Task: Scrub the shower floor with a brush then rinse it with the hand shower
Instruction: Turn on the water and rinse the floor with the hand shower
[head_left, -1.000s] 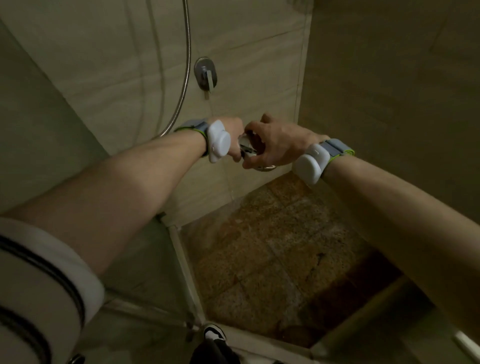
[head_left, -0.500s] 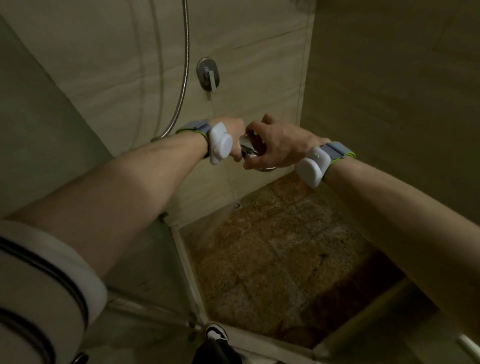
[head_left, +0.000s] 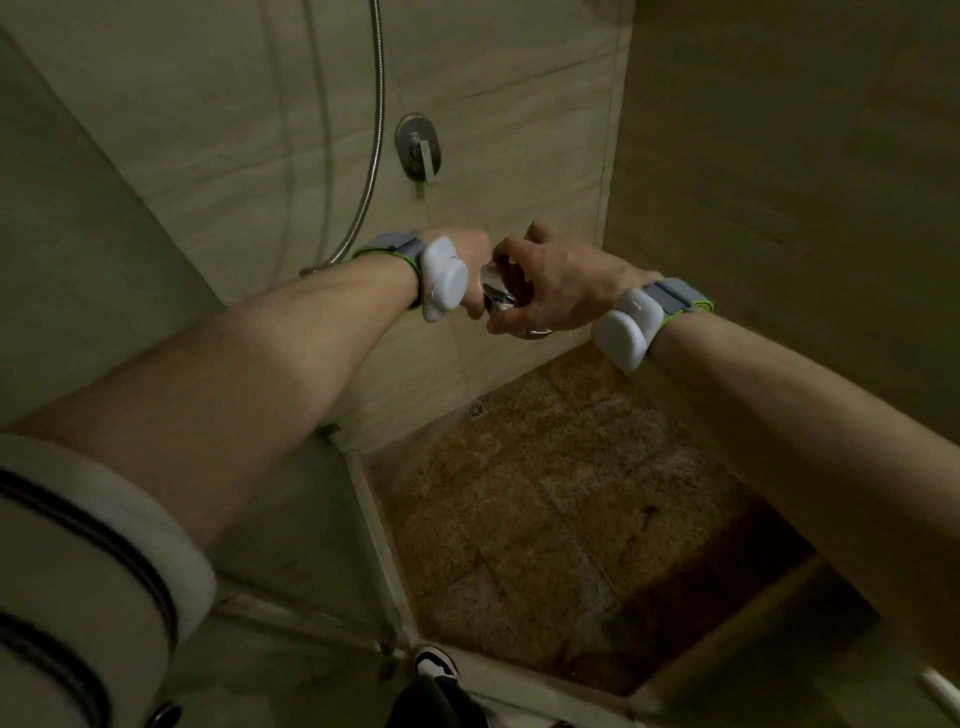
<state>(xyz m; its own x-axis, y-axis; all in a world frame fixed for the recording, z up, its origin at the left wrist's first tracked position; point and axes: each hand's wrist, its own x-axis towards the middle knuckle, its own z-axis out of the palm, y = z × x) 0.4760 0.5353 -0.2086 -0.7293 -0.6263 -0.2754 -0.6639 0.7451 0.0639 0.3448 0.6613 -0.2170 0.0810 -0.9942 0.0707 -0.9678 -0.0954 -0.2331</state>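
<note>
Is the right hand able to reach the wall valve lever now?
Probably yes, once freed: the right hand grips the hand shower just below the wall valve lever, and nothing lies between them.

Dim, yellowish light. Beige tiled walls (head_left: 493, 62) meet at a corner seam (head_left: 618, 156). A chrome mixer valve (head_left: 418, 148) is mounted on the back wall. A pale raised threshold (head_left: 374, 540) borders the wet zone; a small round drain (head_left: 475, 410) sits near the back wall.

Tiled walls (head_left: 519, 130) close the corner behind both hands. The hose (head_left: 376, 156) hangs at left. Open room lies above the shower floor (head_left: 545, 519).
</note>
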